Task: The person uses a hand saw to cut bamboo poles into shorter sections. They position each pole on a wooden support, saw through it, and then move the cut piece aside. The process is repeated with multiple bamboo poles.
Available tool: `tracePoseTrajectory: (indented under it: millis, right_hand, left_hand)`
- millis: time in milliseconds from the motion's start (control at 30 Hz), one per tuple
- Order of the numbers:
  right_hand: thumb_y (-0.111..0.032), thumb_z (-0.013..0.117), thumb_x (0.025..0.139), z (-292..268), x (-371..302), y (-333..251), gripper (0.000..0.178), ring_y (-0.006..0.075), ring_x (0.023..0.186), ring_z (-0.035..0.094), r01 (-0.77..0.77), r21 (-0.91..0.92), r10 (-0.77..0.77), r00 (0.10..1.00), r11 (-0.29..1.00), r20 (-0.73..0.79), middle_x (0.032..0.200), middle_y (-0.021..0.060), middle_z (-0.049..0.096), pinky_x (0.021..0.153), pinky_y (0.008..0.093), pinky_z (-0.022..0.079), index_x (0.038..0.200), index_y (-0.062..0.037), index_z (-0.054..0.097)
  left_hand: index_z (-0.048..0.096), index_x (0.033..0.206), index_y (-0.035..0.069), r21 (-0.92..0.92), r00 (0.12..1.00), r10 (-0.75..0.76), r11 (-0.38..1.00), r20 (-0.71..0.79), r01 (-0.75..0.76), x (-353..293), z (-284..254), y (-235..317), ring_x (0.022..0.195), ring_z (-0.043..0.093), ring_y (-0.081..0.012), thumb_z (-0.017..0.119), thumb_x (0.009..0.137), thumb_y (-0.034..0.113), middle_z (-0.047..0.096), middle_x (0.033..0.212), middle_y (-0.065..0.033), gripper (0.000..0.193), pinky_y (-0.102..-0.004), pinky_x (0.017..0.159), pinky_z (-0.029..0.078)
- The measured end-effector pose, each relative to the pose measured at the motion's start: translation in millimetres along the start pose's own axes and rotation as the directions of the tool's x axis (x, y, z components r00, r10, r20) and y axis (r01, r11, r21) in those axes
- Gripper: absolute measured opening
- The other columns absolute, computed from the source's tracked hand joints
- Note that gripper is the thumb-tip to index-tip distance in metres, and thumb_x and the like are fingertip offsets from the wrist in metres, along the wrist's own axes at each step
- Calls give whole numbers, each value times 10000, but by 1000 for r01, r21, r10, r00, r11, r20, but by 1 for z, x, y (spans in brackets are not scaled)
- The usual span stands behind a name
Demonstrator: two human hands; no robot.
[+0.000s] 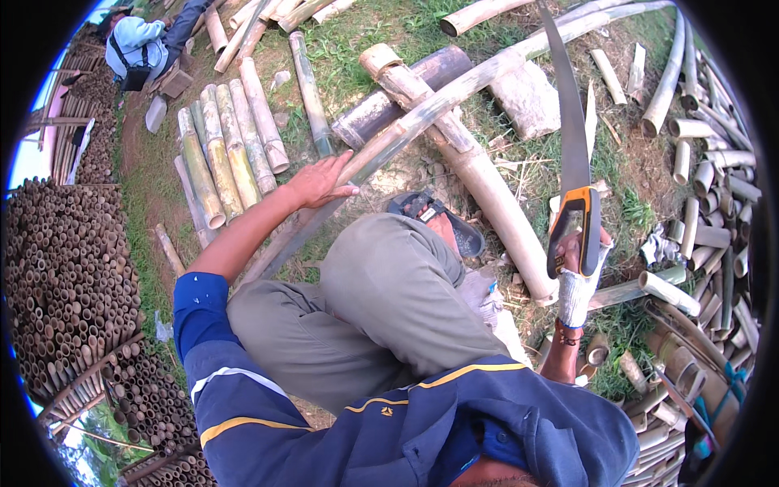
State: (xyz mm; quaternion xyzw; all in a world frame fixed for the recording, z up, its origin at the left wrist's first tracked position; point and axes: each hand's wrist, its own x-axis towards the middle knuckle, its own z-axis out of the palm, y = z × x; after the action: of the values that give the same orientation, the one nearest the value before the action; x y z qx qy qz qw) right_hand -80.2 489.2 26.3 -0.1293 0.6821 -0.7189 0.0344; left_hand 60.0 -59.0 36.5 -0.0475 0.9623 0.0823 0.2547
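Observation:
A long greenish bamboo pole (454, 93) slants from beside my left leg up to the far right. My left hand (318, 182) is bare and grips this pole, with the fingers along its far side and the thumb on the near side. On the right, my right hand (586, 264), in a whitish work glove, is closed round the black and orange handle of a hand saw (574, 130). The saw's blade points away from me, its tip near the pole's far part. Under the pole lie a thick pale bamboo piece (495, 203) and a dark bamboo log (434, 77), crossing each other.
Several cut bamboo lengths (231, 142) lie side by side at the left. Large stacks of bamboo (65, 268) stand beyond them. Bamboo offcuts (714, 195) are heaped at the right. A flat stone block (527, 101) lies near the log. Another person (138, 45) sits at the far left.

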Motion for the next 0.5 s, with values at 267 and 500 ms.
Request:
tracePoseTrajectory:
  millis: [267,500]
  right_hand:
    - [-4,697,1014,91,15,-2,430,106,973,610,-371,69,316,861,926,398,1124,30,611,898,272,533,1407,-17,523]
    - [-35,683,1012,130,36,-17,477,136,1032,612,-63,-242,193,806,968,560,1170,52,634,925,294,536,1456,-6,510]
  left_hand:
    - [383,1675,27,-361,922,-294,912,-251,193,102,5,60,1268,698,-491,927,761,655,709,1363,-331,1236,-539,1106,551]
    - [672,1504,131,-395,864,-449,854,-227,339,89,-19,89,1222,751,-394,966,750,403,783,1293,-230,854,-499,1099,586]
